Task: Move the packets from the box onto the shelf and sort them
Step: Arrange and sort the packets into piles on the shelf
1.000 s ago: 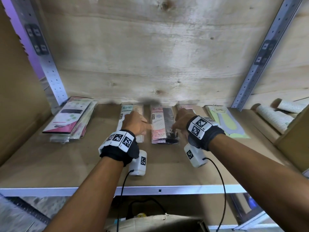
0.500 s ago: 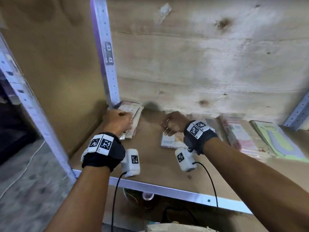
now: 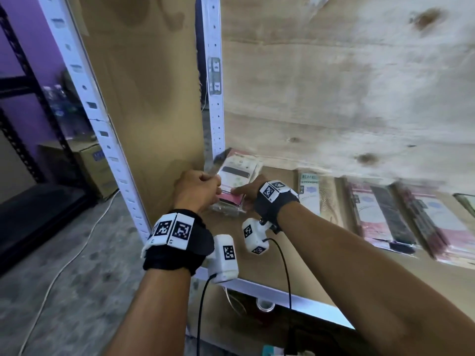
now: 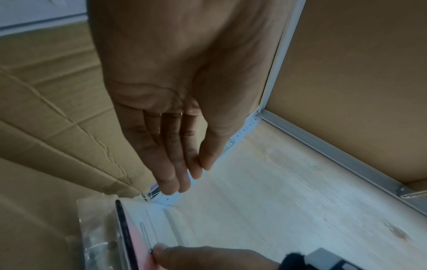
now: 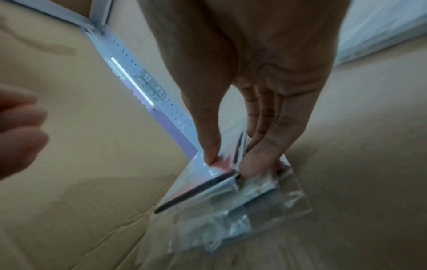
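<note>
Head view: R hand (image 3: 248,192) pinches packet stack (image 3: 232,187) corner; L hand (image 3: 196,190) relaxed, empty.

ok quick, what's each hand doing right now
Left hand: open, fingers straight, holding nothing.
Right hand: pinching the corner stack of packets.

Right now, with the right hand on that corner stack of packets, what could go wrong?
1. The right hand pinches only the near edge of the stack of packets; the slippery sleeves may fan out.
2. The left hand holds nothing, so that side is unsteadied.
3. The stack sits tight against the upright post and could catch.
</note>
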`<state>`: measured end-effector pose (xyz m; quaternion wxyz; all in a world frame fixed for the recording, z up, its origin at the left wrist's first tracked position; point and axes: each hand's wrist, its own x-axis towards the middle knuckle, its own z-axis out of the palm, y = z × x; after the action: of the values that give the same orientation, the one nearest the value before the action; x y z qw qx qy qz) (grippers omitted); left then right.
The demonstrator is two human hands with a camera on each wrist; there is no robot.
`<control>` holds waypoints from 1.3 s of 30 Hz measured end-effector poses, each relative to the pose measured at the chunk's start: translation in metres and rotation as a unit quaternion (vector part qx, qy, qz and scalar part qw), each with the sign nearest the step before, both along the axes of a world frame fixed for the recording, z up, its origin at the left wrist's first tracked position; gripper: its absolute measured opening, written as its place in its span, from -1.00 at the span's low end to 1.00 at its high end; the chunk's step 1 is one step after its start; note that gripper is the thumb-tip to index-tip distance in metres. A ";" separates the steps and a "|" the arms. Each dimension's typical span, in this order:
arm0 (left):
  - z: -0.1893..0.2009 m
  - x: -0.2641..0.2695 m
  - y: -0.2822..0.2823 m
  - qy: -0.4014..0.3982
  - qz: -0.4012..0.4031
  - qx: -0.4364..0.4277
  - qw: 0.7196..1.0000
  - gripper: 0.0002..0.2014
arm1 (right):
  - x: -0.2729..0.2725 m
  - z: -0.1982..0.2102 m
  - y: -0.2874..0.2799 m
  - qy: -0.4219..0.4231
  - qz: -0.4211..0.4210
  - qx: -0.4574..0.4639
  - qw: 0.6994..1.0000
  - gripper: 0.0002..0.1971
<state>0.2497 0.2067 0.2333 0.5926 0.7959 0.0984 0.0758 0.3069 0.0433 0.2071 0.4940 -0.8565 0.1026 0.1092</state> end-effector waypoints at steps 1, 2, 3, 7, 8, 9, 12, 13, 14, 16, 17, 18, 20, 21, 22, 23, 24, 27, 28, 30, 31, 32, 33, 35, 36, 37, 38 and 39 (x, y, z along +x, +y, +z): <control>0.000 0.002 -0.001 0.000 0.000 0.001 1.000 -0.80 | 0.000 0.000 -0.001 -0.001 0.003 -0.005 1.000 -0.37; 0.000 0.003 -0.003 0.001 -0.001 0.000 1.000 -0.80 | -0.001 0.001 -0.004 -0.006 0.006 -0.014 1.000 -0.43; 0.000 0.004 -0.006 0.002 -0.004 0.000 1.000 -0.80 | -0.004 0.003 -0.007 -0.013 0.007 -0.030 0.999 -0.50; 0.002 0.006 -0.012 0.002 -0.007 0.011 1.000 -0.91 | -0.020 0.020 -0.022 -0.043 -0.001 0.014 0.999 -0.62; 0.003 0.006 -0.014 0.001 -0.013 0.019 1.000 -0.91 | -0.027 0.026 -0.027 -0.048 -0.008 0.059 0.997 -0.55; 0.004 0.007 -0.015 0.002 -0.020 0.030 0.999 -0.86 | -0.035 0.033 -0.033 -0.056 -0.019 0.103 0.993 -0.49; 0.003 0.004 -0.020 0.012 -0.030 0.124 0.992 -0.67 | -0.061 0.056 -0.058 -0.079 -0.032 0.205 0.975 -0.73; 0.003 0.001 -0.024 0.013 -0.035 0.163 0.986 -0.61 | -0.071 0.065 -0.068 -0.078 -0.022 0.223 0.972 -0.84; 0.004 -0.001 -0.030 0.007 -0.046 0.188 0.981 -0.55 | -0.080 0.074 -0.079 -0.071 -0.006 0.236 0.969 -0.92; 0.007 -0.010 -0.046 -0.022 -0.095 0.190 0.977 -0.39 | -0.097 0.090 -0.101 -0.040 0.024 0.267 0.962 -0.86; 0.011 -0.015 -0.056 -0.049 -0.125 0.188 0.973 -0.35 | -0.104 0.097 -0.111 -0.028 0.035 0.284 0.958 -0.81; 0.014 -0.020 -0.066 -0.082 -0.149 0.189 0.967 -0.37 | -0.112 0.103 -0.121 -0.022 0.038 0.298 0.954 -0.78; 0.020 -0.030 -0.086 -0.155 -0.175 0.193 0.953 -0.55 | -0.126 0.114 -0.140 -0.022 0.028 0.330 0.943 -0.79; 0.022 -0.035 -0.096 -0.190 -0.181 0.193 0.945 -0.64 | -0.132 0.119 -0.150 -0.025 0.018 0.345 0.938 -0.80; 0.024 -0.040 -0.104 -0.215 -0.183 0.186 0.941 -0.71 | -0.139 0.122 -0.160 -0.029 0.007 0.356 0.934 -0.80; 0.025 -0.045 -0.113 -0.232 -0.187 0.169 0.940 -0.78 | -0.145 0.125 -0.170 -0.035 -0.003 0.368 0.929 -0.77; 0.027 -0.049 -0.121 -0.242 -0.198 0.142 0.939 -0.86 | -0.151 0.127 -0.179 -0.045 -0.013 0.379 0.924 -0.74; 0.027 -0.055 -0.147 -0.250 -0.249 0.080 0.932 -0.86 | -0.167 0.130 -0.205 -0.079 -0.043 0.393 0.915 -0.70; 0.026 -0.057 -0.156 -0.246 -0.268 0.064 0.929 -0.82 | -0.173 0.128 -0.211 -0.089 -0.054 0.386 0.917 -0.74; 0.022 -0.059 -0.173 -0.223 -0.309 0.023 0.924 -0.81 | -0.182 0.119 -0.224 -0.117 -0.064 0.336 0.933 -0.87; 0.018 -0.061 -0.183 -0.209 -0.332 0.006 0.920 -0.83 | -0.187 0.112 -0.231 -0.133 -0.063 0.297 0.943 -0.91; 0.013 -0.063 -0.191 -0.197 -0.355 -0.006 0.914 -0.86 | -0.191 0.104 -0.237 -0.147 -0.065 0.248 0.955 -0.88; 0.009 -0.066 -0.200 -0.184 -0.374 -0.013 0.909 -0.87 | -0.197 0.097 -0.243 -0.159 -0.068 0.193 0.966 -0.84; 0.000 -0.071 -0.216 -0.144 -0.394 -0.035 0.907 -0.87 | -0.209 0.082 -0.253 -0.174 -0.055 0.096 0.978 -0.82; -0.004 -0.073 -0.223 -0.123 -0.395 -0.046 0.909 -0.85 | -0.214 0.074 -0.259 -0.172 -0.033 0.074 0.982 -0.82; -0.007 -0.075 -0.230 -0.104 -0.398 -0.058 0.910 -0.83 | -0.218 0.063 -0.265 -0.163 -0.006 0.076 0.984 -0.80; -0.011 -0.076 -0.237 -0.081 -0.399 -0.071 0.910 -0.80 | -0.222 0.053 -0.271 -0.152 0.016 0.094 0.984 -0.74; -0.014 -0.078 -0.245 -0.056 -0.399 -0.086 0.911 -0.78 | -0.225 0.043 -0.276 -0.144 0.028 0.121 0.982 -0.66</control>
<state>0.1714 -0.0379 0.2196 0.6440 0.7095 -0.2541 -0.1312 0.0814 -0.2323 0.2497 0.6003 -0.7997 -0.0079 0.0105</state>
